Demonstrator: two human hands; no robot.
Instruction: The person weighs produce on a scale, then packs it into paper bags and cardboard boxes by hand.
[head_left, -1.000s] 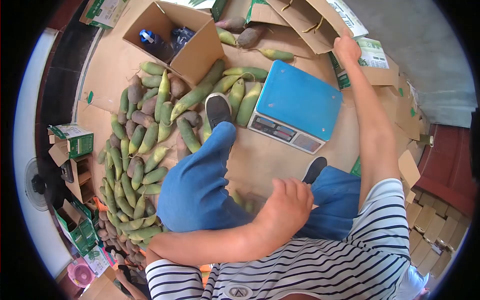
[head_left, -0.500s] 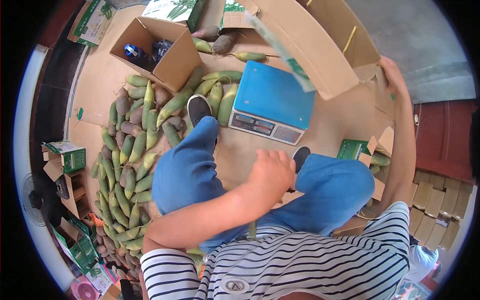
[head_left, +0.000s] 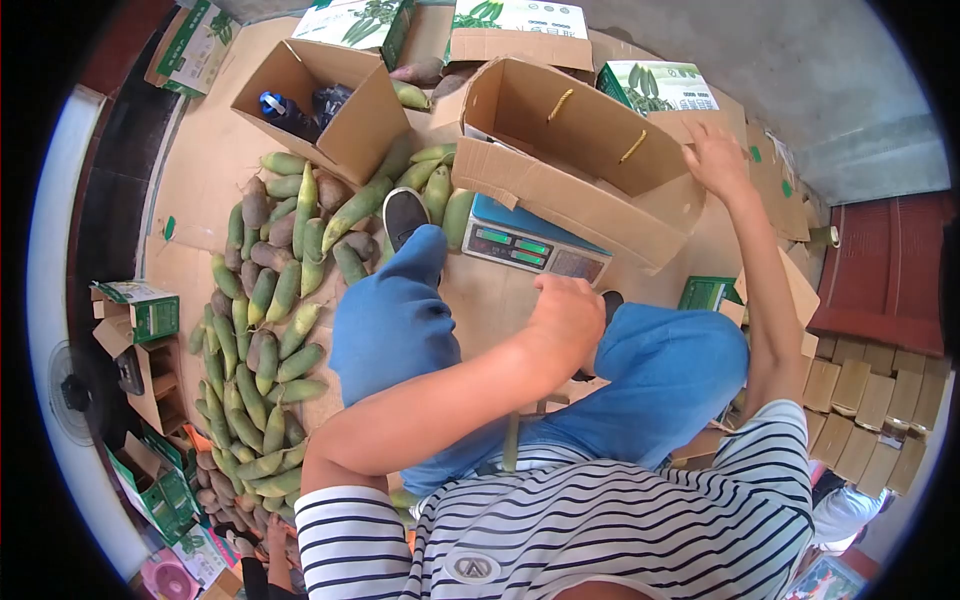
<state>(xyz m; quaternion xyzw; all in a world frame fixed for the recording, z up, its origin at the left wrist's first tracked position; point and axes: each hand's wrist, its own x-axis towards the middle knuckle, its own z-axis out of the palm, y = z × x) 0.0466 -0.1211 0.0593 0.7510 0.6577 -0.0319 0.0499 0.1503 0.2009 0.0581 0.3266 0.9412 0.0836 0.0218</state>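
An open cardboard box (head_left: 570, 215) with yellow cord loops sits on the blue-topped scale (head_left: 540, 248), covering most of its platform. The scale's displays glow green. My right hand (head_left: 717, 160) is just beyond the box's right end, fingers spread and nothing in them. Nearer to me, my left hand (head_left: 567, 318) hovers by the right knee with its fingers curled; their undersides are hidden. Green radishes (head_left: 270, 380) and dark reddish ones (head_left: 255, 205) lie in a heap left of my legs.
A carton (head_left: 345, 135) holding a blue-capped bottle (head_left: 285, 112) stands at the upper left. Printed cartons (head_left: 520, 35) line the back. A fan (head_left: 70, 395) stands far left, stacked boxes (head_left: 860, 400) far right. Another person's arm (head_left: 278, 550) shows at the lower left.
The box has come down and left from the upper right onto the scale, and the displays have lit up. My right hand has let go of it. My left hand has shifted slightly right.
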